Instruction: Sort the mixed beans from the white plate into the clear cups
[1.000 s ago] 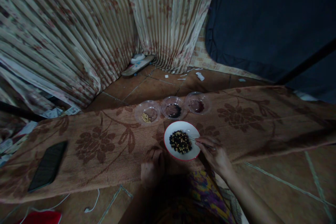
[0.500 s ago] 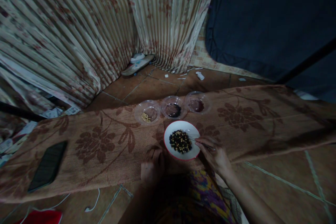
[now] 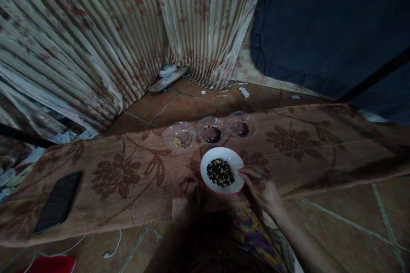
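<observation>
A white bowl with a red rim (image 3: 207, 181) holds mixed black and pale yellow beans (image 3: 220, 172). At its right edge, my right hand (image 3: 261, 187) is closed on thin metal tweezers (image 3: 237, 166), whose tips reach over the beans. My left hand (image 3: 186, 200) rests on the cloth left of the bowl, its fingers curled, with nothing visible in them. Beyond the bowl stand three clear plastic bowls in a row: the left bowl (image 3: 188, 138) has pale yellow beans, the middle bowl (image 3: 205, 136) black ones, the right bowl (image 3: 235, 121) dark red ones.
A brown flowered cloth (image 3: 134, 204) covers the long low table. A dark phone (image 3: 58, 202) lies at its left end. Behind are a striped curtain (image 3: 198, 21), a skateboard (image 3: 169, 80) and small white litter on the tiles. A white cable (image 3: 117, 245) hangs in front.
The tweezers in my right hand have shifted very slightly at the bowl's right side. My left hand and the bowls have stayed put.
</observation>
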{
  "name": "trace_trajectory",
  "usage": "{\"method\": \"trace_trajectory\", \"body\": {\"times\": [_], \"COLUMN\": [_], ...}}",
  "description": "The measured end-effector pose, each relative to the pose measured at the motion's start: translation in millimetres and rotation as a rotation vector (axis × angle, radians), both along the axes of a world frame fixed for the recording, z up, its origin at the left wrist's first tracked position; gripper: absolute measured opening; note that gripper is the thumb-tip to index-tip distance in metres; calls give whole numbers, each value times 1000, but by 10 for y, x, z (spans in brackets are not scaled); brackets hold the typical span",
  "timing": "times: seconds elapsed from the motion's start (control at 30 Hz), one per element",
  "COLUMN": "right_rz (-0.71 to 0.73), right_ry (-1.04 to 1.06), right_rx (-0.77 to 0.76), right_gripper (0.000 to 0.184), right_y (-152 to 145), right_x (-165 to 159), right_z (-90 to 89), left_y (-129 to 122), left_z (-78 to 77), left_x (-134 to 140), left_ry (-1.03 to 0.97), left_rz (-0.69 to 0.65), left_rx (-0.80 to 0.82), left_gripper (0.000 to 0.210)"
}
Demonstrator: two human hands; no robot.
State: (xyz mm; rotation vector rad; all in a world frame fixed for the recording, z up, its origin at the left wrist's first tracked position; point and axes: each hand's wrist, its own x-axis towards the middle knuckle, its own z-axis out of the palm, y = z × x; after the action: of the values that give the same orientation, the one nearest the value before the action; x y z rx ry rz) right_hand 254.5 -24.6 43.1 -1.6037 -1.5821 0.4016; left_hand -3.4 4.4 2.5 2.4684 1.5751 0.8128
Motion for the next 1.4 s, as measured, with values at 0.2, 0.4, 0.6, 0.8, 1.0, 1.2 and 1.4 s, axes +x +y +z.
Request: {"method": "trace_trajectory", "body": {"times": [0.2,0.4,0.6,0.8,1.0,1.2,1.4], "right_rz": [-8,-13,-14,-11,4,7,4], "right_ry": [6,6,9,-3,-7,-24,-18], "right_rx": [14,8,15,32,29,36,49], "right_gripper": [21,18,19,17,18,19,18], "right_y": [4,-3,-12,-17,-19,-11,-13], "right_x": [-8,-2,1,8,13,7,9], "right_z": [15,-4,-3,-5,-16,-30,-61], "left_y": [0,-3,-6,-4,3,1,0], "left_z": [23,36,14,1,2,9,22], "left_x": [10,11,4,3,-1,3,7], "left_ry": [0,-14,-4,-4,-4,-8,-12], "left_rz": [3,7,6,11,-7,1,1], "left_rx": [1,-17,-34,-20,-17,-19,0], "left_gripper": [15,15,13,12,13,14,14]}}
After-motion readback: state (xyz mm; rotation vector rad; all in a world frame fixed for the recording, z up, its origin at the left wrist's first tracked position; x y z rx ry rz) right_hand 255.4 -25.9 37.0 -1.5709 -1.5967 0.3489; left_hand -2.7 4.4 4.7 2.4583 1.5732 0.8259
